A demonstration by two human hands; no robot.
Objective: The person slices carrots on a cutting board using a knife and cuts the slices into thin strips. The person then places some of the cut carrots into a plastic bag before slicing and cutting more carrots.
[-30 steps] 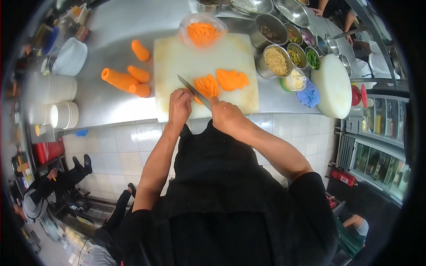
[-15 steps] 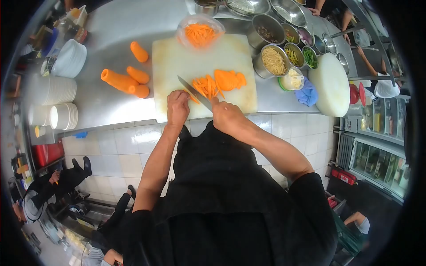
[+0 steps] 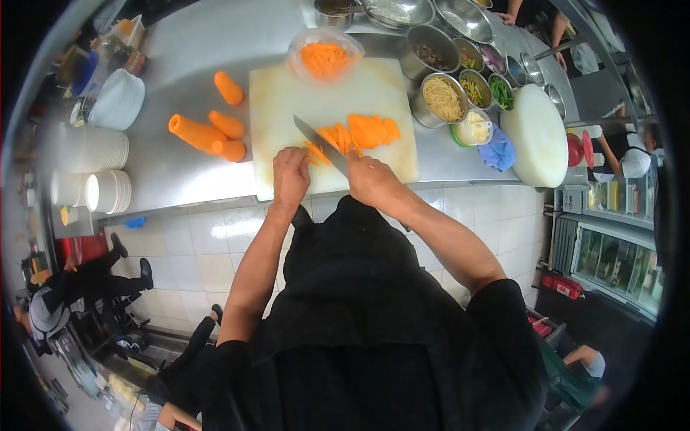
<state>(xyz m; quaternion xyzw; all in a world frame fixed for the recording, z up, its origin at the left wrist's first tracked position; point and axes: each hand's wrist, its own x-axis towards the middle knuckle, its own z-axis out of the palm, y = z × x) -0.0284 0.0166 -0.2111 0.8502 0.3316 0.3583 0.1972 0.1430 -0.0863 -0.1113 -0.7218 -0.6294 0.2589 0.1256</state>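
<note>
My right hand (image 3: 372,184) is wrapped round the handle of a kitchen knife (image 3: 320,144), its blade slanting up and left over the white cutting board (image 3: 280,100). On the blade's left side, my left hand (image 3: 291,177) has curled fingers pressed at a few cut carrot strips (image 3: 316,152); its fingertips are partly hidden. More carrot strips lie just right of the blade, beside overlapping carrot slices (image 3: 368,131). At the board's far edge sits a clear bag-lined bowl (image 3: 357,49) of carrot strips. Several peeled whole carrots (image 3: 195,132) rest on the steel counter left of the board.
Metal pots of cut food (image 3: 441,98) crowd the right, near a blue cloth (image 3: 496,151) and a thick round white board (image 3: 533,136). Stacked white bowls (image 3: 108,191) line the left. Co-workers are at the lower left and far right.
The knife has shifted slightly, its tip a little further up and right. More carrot strips show left of the blade. A co-worker at the lower left has changed leg position.
</note>
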